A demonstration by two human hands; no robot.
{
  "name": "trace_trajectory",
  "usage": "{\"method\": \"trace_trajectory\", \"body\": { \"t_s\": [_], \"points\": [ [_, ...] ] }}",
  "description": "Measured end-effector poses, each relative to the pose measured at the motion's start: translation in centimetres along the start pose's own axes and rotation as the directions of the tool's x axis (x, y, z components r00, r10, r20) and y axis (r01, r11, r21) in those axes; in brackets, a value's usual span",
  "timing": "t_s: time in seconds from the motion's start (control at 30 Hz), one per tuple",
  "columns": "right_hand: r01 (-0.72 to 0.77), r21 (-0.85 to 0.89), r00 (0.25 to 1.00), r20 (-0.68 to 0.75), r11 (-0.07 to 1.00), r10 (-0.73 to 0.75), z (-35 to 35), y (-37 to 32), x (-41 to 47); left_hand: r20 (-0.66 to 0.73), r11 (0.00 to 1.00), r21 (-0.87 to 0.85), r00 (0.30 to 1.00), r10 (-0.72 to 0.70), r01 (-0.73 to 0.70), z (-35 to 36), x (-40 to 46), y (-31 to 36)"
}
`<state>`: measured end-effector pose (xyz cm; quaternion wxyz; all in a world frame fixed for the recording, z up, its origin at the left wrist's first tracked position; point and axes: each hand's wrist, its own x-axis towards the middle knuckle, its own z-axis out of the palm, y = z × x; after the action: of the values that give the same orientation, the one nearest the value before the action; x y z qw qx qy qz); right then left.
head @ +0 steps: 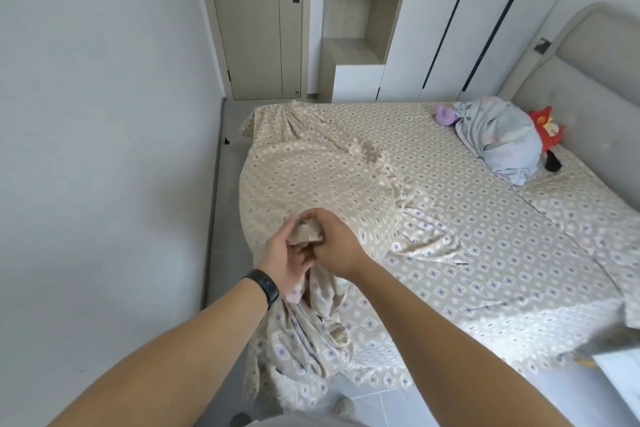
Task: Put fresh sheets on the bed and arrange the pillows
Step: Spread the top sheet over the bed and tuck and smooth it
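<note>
A beige sheet (433, 191) with a diamond pattern covers the bed, lying loose and wrinkled across the foot end. My left hand (289, 258) and my right hand (334, 241) meet over the bed's near corner, both gripping a bunched corner of the sheet (306, 232). Below them the cloth hangs in folds toward the floor. A black band sits on my left wrist. A crumpled pale blue pillow (498, 139) lies near the headboard (581, 80).
A purple soft toy (446, 114) and a red soft toy (547, 126) flank the pillow. A white wall runs close along the bed's left, leaving a narrow grey floor strip (228, 184). Door (263, 21), shelf unit and white wardrobe (460, 21) stand behind.
</note>
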<state>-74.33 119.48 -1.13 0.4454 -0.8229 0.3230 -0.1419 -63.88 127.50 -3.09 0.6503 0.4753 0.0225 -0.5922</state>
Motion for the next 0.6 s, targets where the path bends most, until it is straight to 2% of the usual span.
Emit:
{"method": "trace_trajectory", "body": {
  "t_s": [0.07,0.23,0.3,0.37,0.47,0.53,0.6],
  "points": [
    [-0.021,-0.021,0.998,-0.052,1.0,0.02,0.6,1.4,-1.0,-0.125,0.998,0.052,0.991,0.047,-0.041,0.7,0.2,1.1],
    [-0.236,-0.25,0.951,-0.259,0.939,0.17,1.8,5.5,-1.7,-0.195,0.994,0.092,0.978,0.071,-0.054,1.3,0.2,1.9],
    [-0.312,-0.285,0.917,-0.341,0.907,0.208,1.2,7.1,-1.4,-0.223,0.992,0.099,0.97,0.101,-0.081,1.0,0.3,1.9],
    [-0.434,-0.182,0.825,-0.473,0.883,0.308,-0.6,9.0,-1.1,-0.247,0.992,0.067,0.961,0.123,-0.11,0.5,0.3,2.7],
    [-0.623,-0.047,0.627,-0.626,0.781,0.463,-4.4,11.6,-1.1,-0.244,0.987,-0.007,0.957,0.154,-0.161,-0.7,0.3,4.6],
    [-0.641,-0.053,0.59,-0.673,0.766,0.447,-6.0,12.1,-0.6,-0.237,0.982,-0.014,0.955,0.18,-0.189,-1.2,-0.1,5.5],
    [-0.579,0.077,0.562,-0.684,0.812,0.466,-6.8,10.6,0.8,-0.211,0.979,-0.03,0.959,0.191,-0.201,-1.4,-0.3,5.9]
  ]
}}
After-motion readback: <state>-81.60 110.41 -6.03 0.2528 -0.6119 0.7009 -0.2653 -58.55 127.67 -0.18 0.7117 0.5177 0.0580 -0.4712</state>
